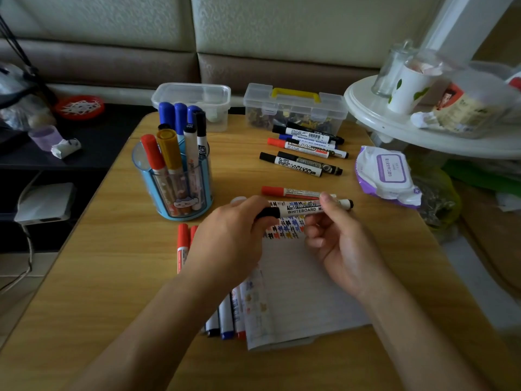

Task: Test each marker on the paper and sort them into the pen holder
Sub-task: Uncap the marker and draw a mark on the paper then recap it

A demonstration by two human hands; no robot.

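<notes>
Both hands are on one whiteboard marker, held level just above the top edge of the paper. The left hand has its fingers curled round the black cap, and the right hand pinches the white barrel between thumb and fingertips, with the dark tail end poking out to the right. The cap looks seated on the barrel, but the fingers cover the joint so I can't say for sure.

The paper lies flat on the wooden table, with rows of little coloured test scribbles along its top, right under the marker. The blue pen holder stands to the left, near the left hand, with red, yellow, blue and black-capped markers upright in it.

A red marker lies just behind the held one. Further back there's a loose pile of markers, black, red and blue. Another row of markers lies along the paper's left edge, partly under the left forearm. Two clear plastic boxes stand at the back edge, and a wipes pack lies off to the right.
</notes>
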